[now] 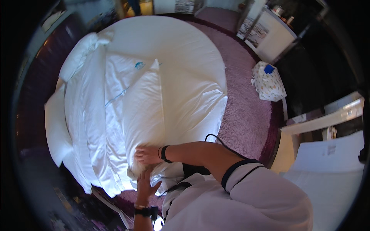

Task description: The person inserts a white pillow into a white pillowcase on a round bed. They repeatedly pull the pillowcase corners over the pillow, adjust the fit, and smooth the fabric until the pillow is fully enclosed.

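Note:
A white pillow (144, 109) lies on the round bed, its near end under my hands. My right hand (147, 155), with a black band at the wrist, presses on top of that end; its fingertips are bent against the cloth. Just below it, my left hand (146, 184) rests against the pillow's near edge with the thumb apart, a black watch-like device at its wrist. Whether either hand grips cloth cannot be told. Left of the pillow lies a folded white duvet (92, 115) with blue marks. The bed's white sheet (185, 57) is creased at the right.
More white pillows (56, 127) lie at the bed's left edge. A purple carpet (245, 86) surrounds the bed. On the right stands a patterned cloth bundle (268, 83) with a blue item on top. White bedding (326, 173) lies at lower right. A person's legs (134, 6) show at the top.

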A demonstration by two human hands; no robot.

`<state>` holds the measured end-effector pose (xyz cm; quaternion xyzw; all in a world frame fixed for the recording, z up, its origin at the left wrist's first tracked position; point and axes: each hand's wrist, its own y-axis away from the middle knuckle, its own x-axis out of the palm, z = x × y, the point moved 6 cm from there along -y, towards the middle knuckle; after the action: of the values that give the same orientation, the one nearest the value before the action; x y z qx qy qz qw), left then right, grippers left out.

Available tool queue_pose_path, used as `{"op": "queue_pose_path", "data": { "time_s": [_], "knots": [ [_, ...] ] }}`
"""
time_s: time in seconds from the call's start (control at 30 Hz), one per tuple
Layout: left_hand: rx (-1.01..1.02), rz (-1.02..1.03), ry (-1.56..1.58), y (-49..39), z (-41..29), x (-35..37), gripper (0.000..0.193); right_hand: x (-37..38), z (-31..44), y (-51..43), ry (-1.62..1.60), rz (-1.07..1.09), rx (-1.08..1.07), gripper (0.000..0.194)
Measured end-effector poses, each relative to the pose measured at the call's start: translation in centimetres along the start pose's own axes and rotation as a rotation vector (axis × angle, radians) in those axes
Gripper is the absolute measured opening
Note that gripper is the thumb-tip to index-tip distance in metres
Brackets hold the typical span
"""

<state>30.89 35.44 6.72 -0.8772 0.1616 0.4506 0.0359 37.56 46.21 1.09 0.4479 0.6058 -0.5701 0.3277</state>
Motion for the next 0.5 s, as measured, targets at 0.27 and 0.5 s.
{"op": "queue_pose_path", "data": {
  "time_s": [0.27, 0.5],
  "knots": [
    [-0.039, 0.058, 0.145, 1.4, -0.2, 2.7, 0.042, 0.3, 0.1, -2.2, -0.163, 0.042, -0.061, 0.008],
    [-0.169, 0.119, 0.085, 3.7, -0.5, 1.6, 0.046, -2.2, -3.2, -4.4, -0.141, 0.265, 0.047, 0.013]
  ]
}}
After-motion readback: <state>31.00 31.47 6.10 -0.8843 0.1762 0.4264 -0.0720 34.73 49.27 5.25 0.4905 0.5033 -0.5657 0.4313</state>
